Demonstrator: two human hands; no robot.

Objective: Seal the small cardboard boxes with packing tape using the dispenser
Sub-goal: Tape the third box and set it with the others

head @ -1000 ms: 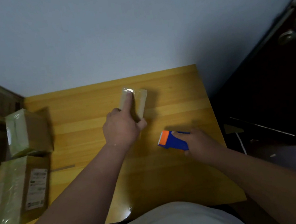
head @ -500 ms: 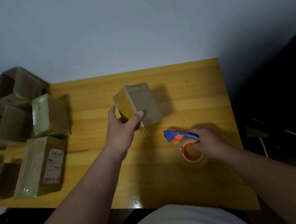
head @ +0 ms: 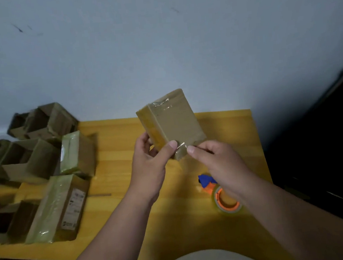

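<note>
- The left hand (head: 149,165) holds a small cardboard box (head: 172,123) up above the tabletop (head: 116,177); its grip is curled round the box's lower left corner, thumb on the broad face and fingers behind the narrow side.
- The right hand (head: 217,161) pinches the box's lower edge just right of the left thumb, thumb tip on a shiny bit of clear tape (head: 180,146) there, the other fingers folded under the box.
- The box stands tilted, its top leaning to the right, above both grips and in front of the grey wall (head: 158,47).
- Clear tape glints along the box's upper edge and at its lower corner between the two thumbs.
- The tape dispenser (head: 218,192), blue with an orange core and a clear roll, lies on the tabletop below the right hand, partly hidden by the right wrist; neither hand touches it.
- Well to the left of the left grip lie two taped boxes (head: 72,154), one with a printed label, its text too small to read.
- Farther left and behind them sit open cardboard boxes (head: 29,162) with flaps up.
- A thin grey strip (head: 99,195) lies on the tabletop between the labelled box and the left forearm.
- A pale garment shows at the bottom edge.
</note>
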